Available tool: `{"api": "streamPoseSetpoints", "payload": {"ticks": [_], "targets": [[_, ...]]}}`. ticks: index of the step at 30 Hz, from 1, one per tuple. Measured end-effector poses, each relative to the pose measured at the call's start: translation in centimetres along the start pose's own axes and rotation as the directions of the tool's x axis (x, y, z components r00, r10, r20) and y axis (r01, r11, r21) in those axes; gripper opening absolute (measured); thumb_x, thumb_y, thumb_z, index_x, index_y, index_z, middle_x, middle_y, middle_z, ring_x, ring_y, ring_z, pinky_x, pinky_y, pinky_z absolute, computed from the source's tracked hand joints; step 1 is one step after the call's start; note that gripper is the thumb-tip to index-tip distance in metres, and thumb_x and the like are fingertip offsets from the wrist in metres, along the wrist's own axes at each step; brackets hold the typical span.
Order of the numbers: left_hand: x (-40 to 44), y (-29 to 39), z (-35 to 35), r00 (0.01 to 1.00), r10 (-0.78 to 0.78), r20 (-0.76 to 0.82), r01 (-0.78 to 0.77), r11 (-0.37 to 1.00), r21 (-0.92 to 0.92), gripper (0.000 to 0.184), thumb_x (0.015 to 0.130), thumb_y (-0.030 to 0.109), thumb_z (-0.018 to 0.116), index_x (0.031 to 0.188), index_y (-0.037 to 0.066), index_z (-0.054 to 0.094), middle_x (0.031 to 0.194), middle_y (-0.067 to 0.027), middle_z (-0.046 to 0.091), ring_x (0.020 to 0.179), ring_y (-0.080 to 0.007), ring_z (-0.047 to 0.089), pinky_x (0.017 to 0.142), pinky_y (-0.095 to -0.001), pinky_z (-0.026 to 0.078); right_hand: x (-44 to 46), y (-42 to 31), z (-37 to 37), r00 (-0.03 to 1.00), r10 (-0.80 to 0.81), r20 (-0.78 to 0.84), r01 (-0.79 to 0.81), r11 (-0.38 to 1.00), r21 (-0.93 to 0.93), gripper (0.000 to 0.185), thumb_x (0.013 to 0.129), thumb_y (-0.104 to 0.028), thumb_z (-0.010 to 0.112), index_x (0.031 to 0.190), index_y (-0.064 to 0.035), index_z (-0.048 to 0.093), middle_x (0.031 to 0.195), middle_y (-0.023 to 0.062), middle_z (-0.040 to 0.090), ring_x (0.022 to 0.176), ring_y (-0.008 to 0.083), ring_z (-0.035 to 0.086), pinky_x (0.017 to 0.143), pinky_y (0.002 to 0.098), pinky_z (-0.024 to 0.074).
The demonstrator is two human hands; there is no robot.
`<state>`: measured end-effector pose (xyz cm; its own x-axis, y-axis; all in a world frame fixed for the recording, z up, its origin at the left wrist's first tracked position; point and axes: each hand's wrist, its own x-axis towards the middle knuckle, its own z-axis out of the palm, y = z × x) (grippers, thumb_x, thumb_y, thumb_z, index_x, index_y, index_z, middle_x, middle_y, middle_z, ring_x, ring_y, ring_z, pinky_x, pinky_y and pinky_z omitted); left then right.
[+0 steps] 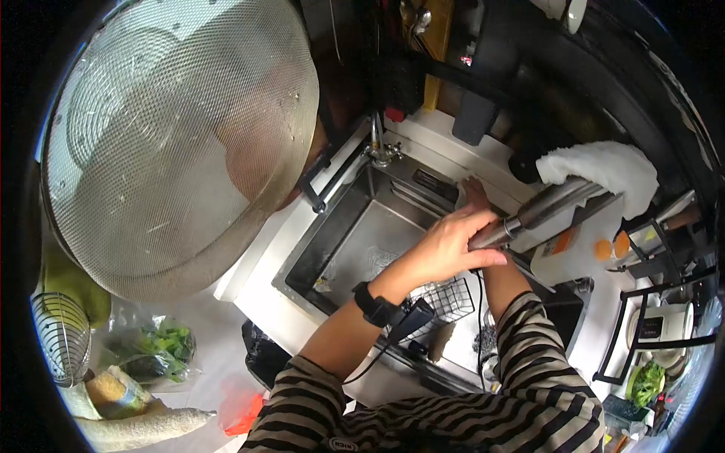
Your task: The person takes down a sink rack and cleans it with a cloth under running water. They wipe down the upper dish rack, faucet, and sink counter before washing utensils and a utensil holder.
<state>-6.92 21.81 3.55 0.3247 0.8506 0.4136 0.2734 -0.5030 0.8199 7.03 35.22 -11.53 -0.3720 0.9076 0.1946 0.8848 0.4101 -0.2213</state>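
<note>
Left hand [449, 238] grips a dark handle [488, 237] by the sink [353, 243]; right hand [475, 194], hold unclear; apparent tool-handling step next calls for steadiness.

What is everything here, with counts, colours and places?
Mesh strainer: one, silvery, upper left
Wire strainer: one, silvery, lower left
Leaf bag: one, clear, lower left
Plastic bag: one, red, bottom left
Sink: one, steel grey, centre
Tap: one, silvery, behind sink
Wire basket: one, dark, sink's near side
Jug: one, whitish with orange label, right
Cloth: one, white, upper right
Rack: one, black, right edge
Handle: one, brown, right of centre
Other items: several, unclear, around edges
Watch: one, black, centre
Sleeves: two, black-striped, bottom centre
Left hand: one, bare, at handle; grip unclear
Right hand: one, bare, beyond left hand, partly hidden
</note>
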Motion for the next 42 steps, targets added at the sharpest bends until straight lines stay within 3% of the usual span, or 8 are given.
{"api": "streamPoseSetpoints", "payload": {"ticks": [3, 10, 24, 28, 33, 38, 41, 42], "targets": [[-0.5, -0.2, -0.2, 1.000, 0.003, -0.017, -0.003, 0.999, -0.051, 0.054, 0.068, 0.038, 0.074, 0.101, 0.000, 0.053, 0.083, -0.0147, 0.052, 0.075, -0.0304, 0.055, 0.066, -0.0350, 0.043, 6.1, 0.3, 6.4, 0.988, -0.023, -0.156, 0.114, 0.790, 0.603, 0.038, 0.083, -0.007, 0.043, 0.120, -0.0026, 0.049, 0.133, 0.0162, 0.040, 0.124, 0.0280, 0.036, 0.103, 0.0338, 0.0302], [-0.9, 0.0, -1.2, 0.998, -0.010, 0.067, 0.005, 0.997, 0.083, 0.052, 0.071, 0.042, 0.069, 0.101, 0.003, 0.051, 0.076, -0.0144, 0.054, 0.088, -0.0400, 0.053, 0.102, -0.0464, 0.029, 13.7, -2.7, 8.8, 0.874, -0.409, -0.261, 0.483, 0.789, 0.379, 0.035, 0.081, 0.003, 0.047, 0.114, -0.0042, 0.054, 0.122, 0.0185, 0.049, 0.116, 0.0314, 0.045, 0.097, 0.0356, 0.0370], [-0.9, -0.6, -0.4, 0.997, -0.084, 0.001, 0.084, 0.996, 0.014, 0.054, 0.070, 0.036, 0.073, 0.105, 0.002, 0.052, 0.087, -0.0104, 0.056, 0.082, -0.0223, 0.057, 0.073, -0.0312, 0.044, 6.5, -6.0, 6.4, 0.830, -0.513, -0.217, 0.540, 0.644, 0.542, 0.018, 0.077, -0.002, 0.050, 0.085, -0.0018, 0.066, 0.105, 0.0157, 0.061, 0.101, 0.0294, 0.057, 0.088, 0.0370, 0.0439], [-0.8, -0.6, -0.6, 0.999, -0.047, -0.028, 0.048, 0.997, 0.060, 0.056, 0.069, 0.036, 0.074, 0.107, 0.002, 0.053, 0.089, -0.0095, 0.057, 0.082, -0.0197, 0.057, 0.073, -0.0301, 0.045, 2.4, -4.7, 4.8, 0.707, -0.483, -0.517, 0.639, 0.123, 0.759, 0.017, 0.075, -0.008, 0.056, 0.091, -0.0028, 0.060, 0.095, 0.0090, 0.059, 0.095, 0.0267, 0.055, 0.091, 0.0358, 0.0396], [-0.1, 0.2, -1.0, 0.996, -0.082, 0.024, 0.081, 0.996, 0.046, 0.051, 0.069, 0.028, 0.075, 0.106, -0.001, 0.053, 0.089, -0.0067, 0.055, 0.078, -0.0141, 0.053, 0.071, -0.0274, 0.044, -2.5, 1.9, 2.4, 0.997, 0.026, 0.074, -0.075, 0.588, 0.805, 0.021, 0.085, -0.018, 0.048, 0.096, -0.0044, 0.059, 0.102, 0.0147, 0.060, 0.096, 0.0255, 0.057, 0.080, 0.0388, 0.0448], [0.2, -0.1, -0.8, 0.988, -0.140, 0.059, 0.141, 0.990, -0.020, 0.055, 0.067, 0.024, 0.076, 0.110, -0.002, 0.053, 0.092, -0.0070, 0.057, 0.084, -0.0134, 0.052, 0.076, -0.0275, 0.044, -3.8, 4.4, 2.5, 0.973, 0.023, -0.229, -0.069, 0.979, -0.194, 0.026, 0.086, -0.016, 0.041, 0.099, -0.0015, 0.059, 0.099, 0.0178, 0.059, 0.093, 0.0322, 0.057, 0.078, 0.0425, 0.0463], [-0.3, 0.2, -0.7, 0.993, -0.117, 0.032, 0.116, 0.992, 0.053, 0.060, 0.067, 0.024, 0.077, 0.114, -0.002, 0.051, 0.094, -0.0063, 0.058, 0.087, -0.0129, 0.052, 0.080, -0.0272, 0.042, -5.5, 0.4, -0.3, 0.936, 0.352, 0.021, -0.352, 0.936, 0.016, 0.024, 0.084, -0.014, 0.044, 0.096, -0.0017, 0.060, 0.102, 0.0176, 0.058, 0.094, 0.0347, 0.057, 0.075, 0.0415, 0.0482], [-0.5, 0.2, -0.6, 0.985, -0.160, 0.060, 0.161, 0.987, -0.002, 0.059, 0.067, 0.022, 0.077, 0.114, -0.002, 0.051, 0.096, -0.0056, 0.058, 0.086, -0.0124, 0.051, 0.081, -0.0265, 0.041, -6.3, 0.8, 1.6, 0.948, 0.225, -0.226, -0.232, 0.973, -0.006, 0.022, 0.083, -0.012, 0.045, 0.095, -0.0014, 0.060, 0.096, 0.0184, 0.060, 0.087, 0.0355, 0.059, 0.073, 0.0406, 0.0497]]}}
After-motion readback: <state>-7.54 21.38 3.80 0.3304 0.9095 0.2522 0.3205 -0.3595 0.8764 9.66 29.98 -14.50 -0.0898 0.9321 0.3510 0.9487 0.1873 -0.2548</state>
